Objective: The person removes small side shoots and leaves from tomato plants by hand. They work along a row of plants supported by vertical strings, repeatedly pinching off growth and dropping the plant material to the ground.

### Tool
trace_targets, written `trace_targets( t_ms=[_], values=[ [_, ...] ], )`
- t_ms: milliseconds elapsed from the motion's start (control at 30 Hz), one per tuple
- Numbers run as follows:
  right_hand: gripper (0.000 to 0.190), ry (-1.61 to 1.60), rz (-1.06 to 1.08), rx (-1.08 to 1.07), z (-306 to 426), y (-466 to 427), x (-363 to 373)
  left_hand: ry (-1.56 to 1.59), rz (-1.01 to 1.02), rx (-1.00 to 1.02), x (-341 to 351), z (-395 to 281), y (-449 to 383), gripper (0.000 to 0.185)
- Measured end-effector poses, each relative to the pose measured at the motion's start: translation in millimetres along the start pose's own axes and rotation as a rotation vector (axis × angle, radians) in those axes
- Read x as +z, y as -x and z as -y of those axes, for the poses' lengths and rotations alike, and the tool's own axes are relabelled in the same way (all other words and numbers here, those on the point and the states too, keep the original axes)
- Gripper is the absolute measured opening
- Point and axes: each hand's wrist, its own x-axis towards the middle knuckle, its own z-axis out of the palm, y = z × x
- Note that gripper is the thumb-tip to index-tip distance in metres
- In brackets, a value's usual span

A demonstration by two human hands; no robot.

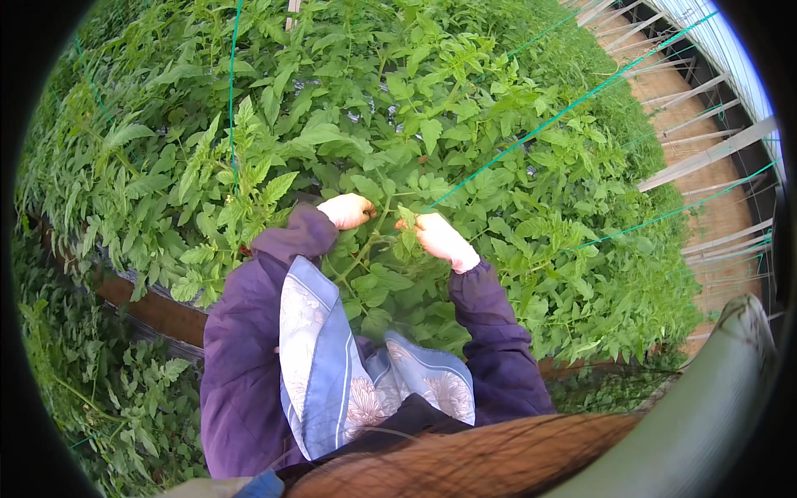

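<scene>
In front of me is a tomato plant, its pale green stem [373, 238] rising between my hands. My left hand [348, 211] is beside the upper stem, fingers curled down; whatever is under the fingertips is hidden. On the other side, my right hand [443, 238] has its fingertips pinched together. A taut green twine [517, 144] slopes down from the upper right and ends at those fingers. A small leafy shoot [408, 231] hangs by the right fingertips, and I cannot tell whether it is gripped too.
Dense tomato foliage [529, 205] surrounds both hands. Another green twine [231, 93] hangs at the left. Wooden stakes [703, 155] line the bare soil at the right. A blue floral cloth [327, 367] hangs over my chest. A brown soil strip [155, 314] separates the rows.
</scene>
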Motion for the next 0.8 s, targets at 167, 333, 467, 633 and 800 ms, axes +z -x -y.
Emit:
trace_targets(
  t_ms=[167,333,467,633,800],
  values=[
    [0.029,0.235,0.025,-0.137,-4.4,-0.1,-6.8,0.704,0.107,-0.007,57.5,2.4,8.3,0.046],
    [0.031,0.278,0.249,-0.063,-2.7,-4.4,-19.9,0.503,-0.022,0.077,82.4,-39.1,25.2,0.026],
    [0.029,0.142,0.115,-0.139,-14.2,10.2,-16.2,0.561,0.018,0.173,78.0,-52.3,28.0,0.013],
    [0.026,0.021,0.092,-0.012,-23.1,12.3,-13.5,0.452,-0.029,0.302,81.9,-43.8,24.4,0.022],
    [0.025,0.047,0.1,-0.051,-25.1,13.3,-8.6,0.316,0.005,0.466,94.8,-34.1,9.8,0.037]
  ],
)
